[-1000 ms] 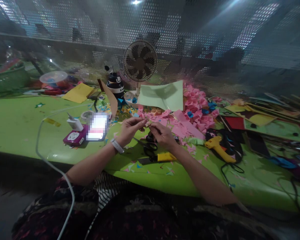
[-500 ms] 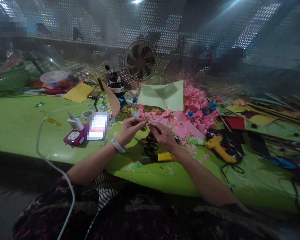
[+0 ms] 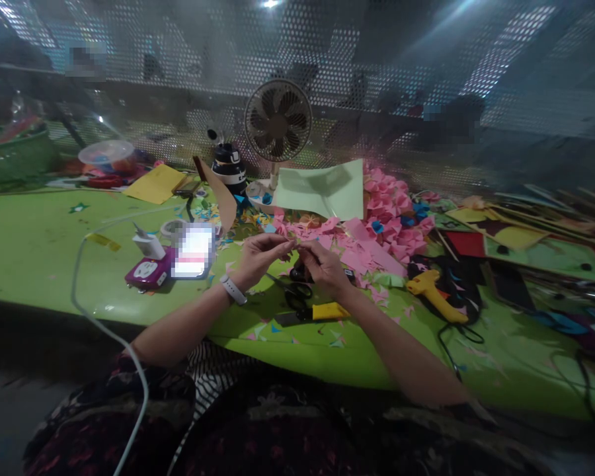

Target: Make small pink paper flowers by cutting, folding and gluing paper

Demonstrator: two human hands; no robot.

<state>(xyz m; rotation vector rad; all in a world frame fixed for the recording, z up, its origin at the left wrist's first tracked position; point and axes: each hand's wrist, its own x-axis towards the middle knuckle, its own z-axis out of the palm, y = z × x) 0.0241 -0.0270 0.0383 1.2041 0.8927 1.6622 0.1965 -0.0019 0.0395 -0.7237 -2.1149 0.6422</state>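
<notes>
My left hand (image 3: 258, 259), with a white watch on the wrist, and my right hand (image 3: 324, 268) meet fingertip to fingertip above the green table (image 3: 39, 254). Both pinch a small pink paper piece (image 3: 295, 246) between them; its shape is too small to make out. Black-handled scissors (image 3: 293, 295) and a yellow utility knife (image 3: 320, 313) lie just under my right hand. A heap of pink paper flowers and scraps (image 3: 387, 221) sits right behind my hands.
A small desk fan (image 3: 277, 122) and a pale green sheet (image 3: 322, 190) stand behind the scraps. A phone (image 3: 193, 251), purple power strip (image 3: 146, 272) with white cable lie at left. A yellow glue gun (image 3: 432, 294) and coloured card sheets (image 3: 520, 241) lie at right.
My hands stay in the same spot; the fingertips have shifted slightly closer together on the pink piece.
</notes>
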